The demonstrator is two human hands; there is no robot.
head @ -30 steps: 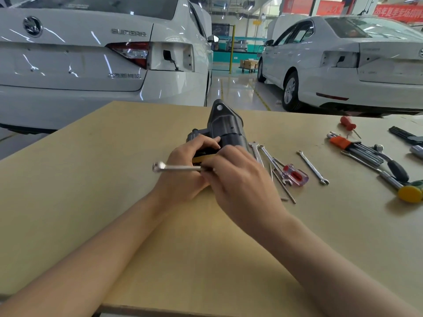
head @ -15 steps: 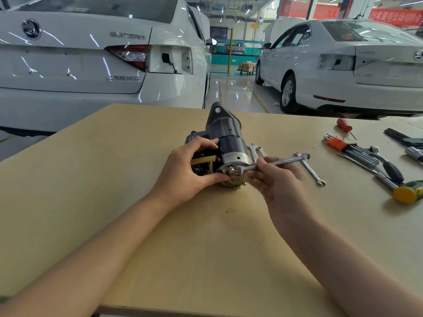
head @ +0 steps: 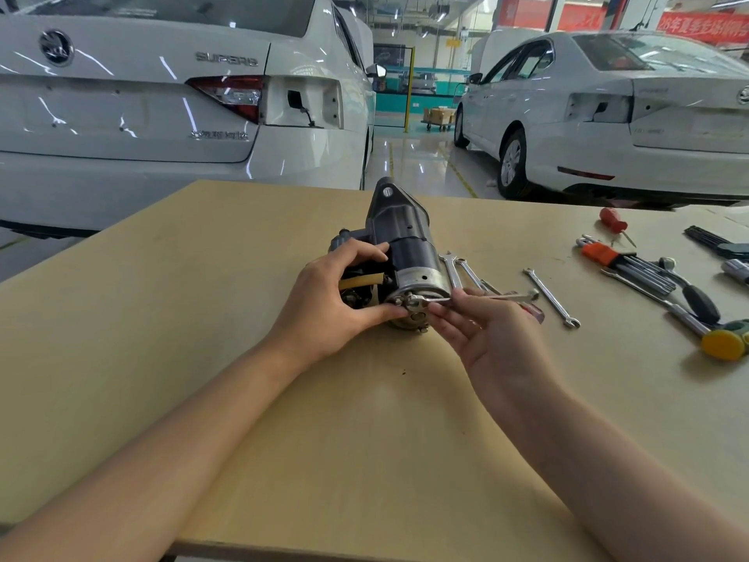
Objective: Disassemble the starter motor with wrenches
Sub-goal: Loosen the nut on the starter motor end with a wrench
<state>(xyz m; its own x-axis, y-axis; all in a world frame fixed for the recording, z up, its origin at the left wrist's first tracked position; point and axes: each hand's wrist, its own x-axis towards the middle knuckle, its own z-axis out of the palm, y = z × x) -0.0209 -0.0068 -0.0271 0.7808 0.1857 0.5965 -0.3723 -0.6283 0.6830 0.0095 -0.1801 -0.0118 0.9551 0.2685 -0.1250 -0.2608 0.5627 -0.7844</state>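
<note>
Right hand (head: 492, 338) pinches the wrench (head: 466, 298) with fingers fairly straight, its head seated on a bolt at the starter motor (head: 405, 253)'s silver end cap. Left hand (head: 328, 306) wraps the motor's left side, thumb under the cap, bracing it mid-table (head: 202, 318). More spanners (head: 552, 298) lie just right.

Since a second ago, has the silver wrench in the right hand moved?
Yes. The silver wrench swung from the left of the black starter motor to its right, handle now pointing toward the loose spanners on the table.
</note>
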